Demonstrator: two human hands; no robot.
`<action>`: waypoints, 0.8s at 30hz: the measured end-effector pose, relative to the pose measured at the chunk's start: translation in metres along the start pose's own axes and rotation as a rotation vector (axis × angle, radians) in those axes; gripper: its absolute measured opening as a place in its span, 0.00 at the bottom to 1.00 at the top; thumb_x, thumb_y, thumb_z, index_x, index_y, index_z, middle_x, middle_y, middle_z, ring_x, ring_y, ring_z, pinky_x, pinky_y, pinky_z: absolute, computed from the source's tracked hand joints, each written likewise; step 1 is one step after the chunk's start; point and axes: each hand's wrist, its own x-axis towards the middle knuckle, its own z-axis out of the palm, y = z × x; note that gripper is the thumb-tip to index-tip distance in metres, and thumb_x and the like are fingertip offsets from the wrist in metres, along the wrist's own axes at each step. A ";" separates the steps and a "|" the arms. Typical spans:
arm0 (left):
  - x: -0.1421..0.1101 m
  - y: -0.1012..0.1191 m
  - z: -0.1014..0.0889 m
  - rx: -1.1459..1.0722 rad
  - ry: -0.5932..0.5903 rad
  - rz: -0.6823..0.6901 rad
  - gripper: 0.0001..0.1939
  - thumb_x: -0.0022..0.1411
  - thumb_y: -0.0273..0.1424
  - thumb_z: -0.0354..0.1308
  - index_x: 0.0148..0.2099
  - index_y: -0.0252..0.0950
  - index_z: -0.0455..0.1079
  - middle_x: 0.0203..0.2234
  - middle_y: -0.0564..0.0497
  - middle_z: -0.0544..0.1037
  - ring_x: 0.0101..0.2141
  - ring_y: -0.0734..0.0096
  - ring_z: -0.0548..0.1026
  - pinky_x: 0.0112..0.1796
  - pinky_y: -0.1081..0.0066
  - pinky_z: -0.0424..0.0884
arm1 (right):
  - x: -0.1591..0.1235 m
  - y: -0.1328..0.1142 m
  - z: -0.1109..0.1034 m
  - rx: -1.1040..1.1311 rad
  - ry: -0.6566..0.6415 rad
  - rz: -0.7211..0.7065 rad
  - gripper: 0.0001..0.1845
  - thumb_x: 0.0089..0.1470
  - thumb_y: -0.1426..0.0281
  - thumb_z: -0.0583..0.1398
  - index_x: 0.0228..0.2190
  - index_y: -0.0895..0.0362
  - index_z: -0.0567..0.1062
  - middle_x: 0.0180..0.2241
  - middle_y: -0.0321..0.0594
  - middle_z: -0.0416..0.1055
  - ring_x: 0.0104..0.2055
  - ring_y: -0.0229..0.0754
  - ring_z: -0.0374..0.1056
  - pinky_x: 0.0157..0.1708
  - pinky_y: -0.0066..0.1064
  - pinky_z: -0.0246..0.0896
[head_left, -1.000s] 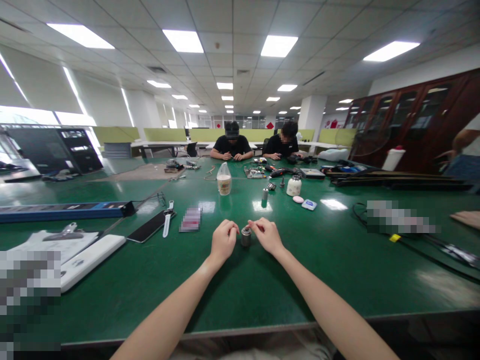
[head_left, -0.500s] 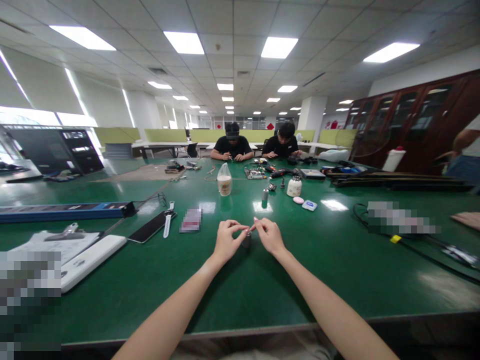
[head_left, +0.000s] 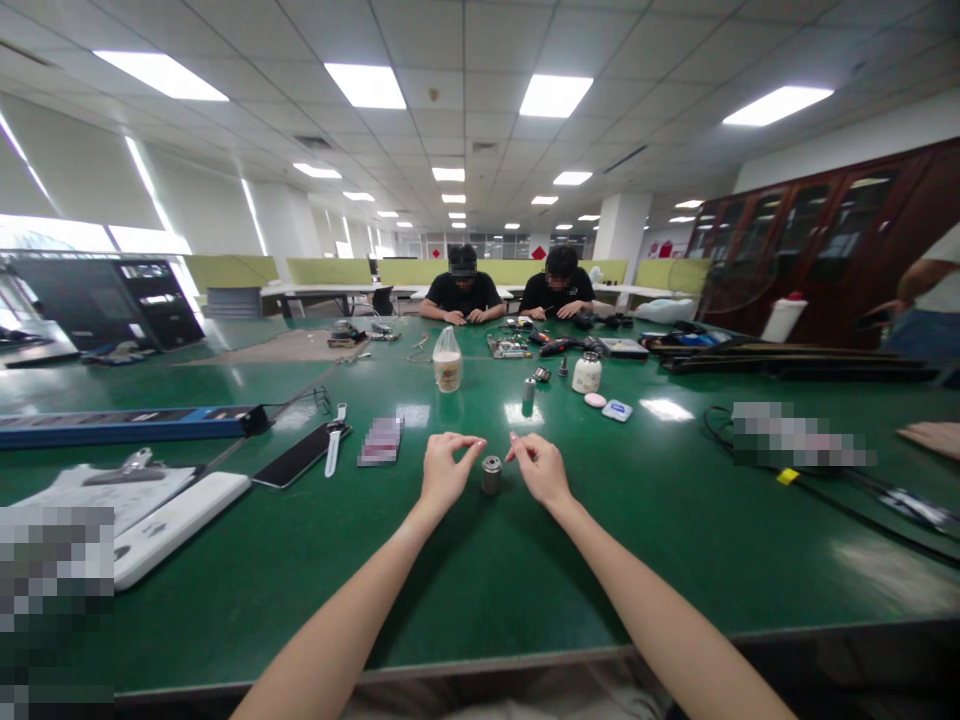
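A small metal cylinder (head_left: 491, 478), looking like a little motor, stands upright on the green table with its round top bare. Just left of it is my left hand (head_left: 448, 468), thumb and index fingertips brought together in a pinch. On the cylinder's other side my right hand (head_left: 540, 466) has its thumb and fingers curled together near the rim. Anything between the fingertips of either hand is too small to make out. Neither hand appears to touch the cylinder. A second metal cylinder (head_left: 529, 390) stands farther back.
Beyond it are a bagged cup (head_left: 448, 370), a white jar (head_left: 586, 374), a pink lid (head_left: 595, 400) and a small blue-and-white box (head_left: 617, 411). A phone (head_left: 294, 458), watch (head_left: 335, 445) and clipboard (head_left: 142, 482) lie left, a black cable (head_left: 817, 492) right. Two people sit opposite.
My hands have drawn apart from the cylinder's top, the left one moving leftward, so the cylinder now shows fully. It stays standing in place.
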 end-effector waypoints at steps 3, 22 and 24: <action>0.002 -0.018 -0.005 0.126 0.057 -0.051 0.10 0.59 0.40 0.58 0.35 0.42 0.79 0.30 0.49 0.78 0.38 0.61 0.69 0.42 0.62 0.64 | 0.000 0.000 0.000 -0.013 0.000 -0.009 0.28 0.60 0.56 0.49 0.16 0.55 0.73 0.19 0.35 0.62 0.23 0.35 0.61 0.29 0.27 0.53; -0.009 -0.021 -0.002 0.241 -0.012 -0.066 0.08 0.57 0.40 0.60 0.33 0.45 0.79 0.31 0.47 0.77 0.39 0.57 0.67 0.39 0.63 0.62 | 0.001 0.009 0.004 0.083 0.023 0.040 0.22 0.56 0.62 0.50 0.14 0.55 0.57 0.20 0.34 0.59 0.24 0.36 0.57 0.29 0.27 0.52; -0.008 -0.007 -0.002 0.152 -0.005 -0.002 0.07 0.57 0.38 0.60 0.35 0.45 0.79 0.32 0.48 0.77 0.40 0.59 0.67 0.41 0.63 0.63 | 0.000 0.009 0.005 0.106 0.000 0.056 0.20 0.55 0.63 0.50 0.14 0.55 0.58 0.22 0.35 0.62 0.25 0.36 0.59 0.30 0.27 0.53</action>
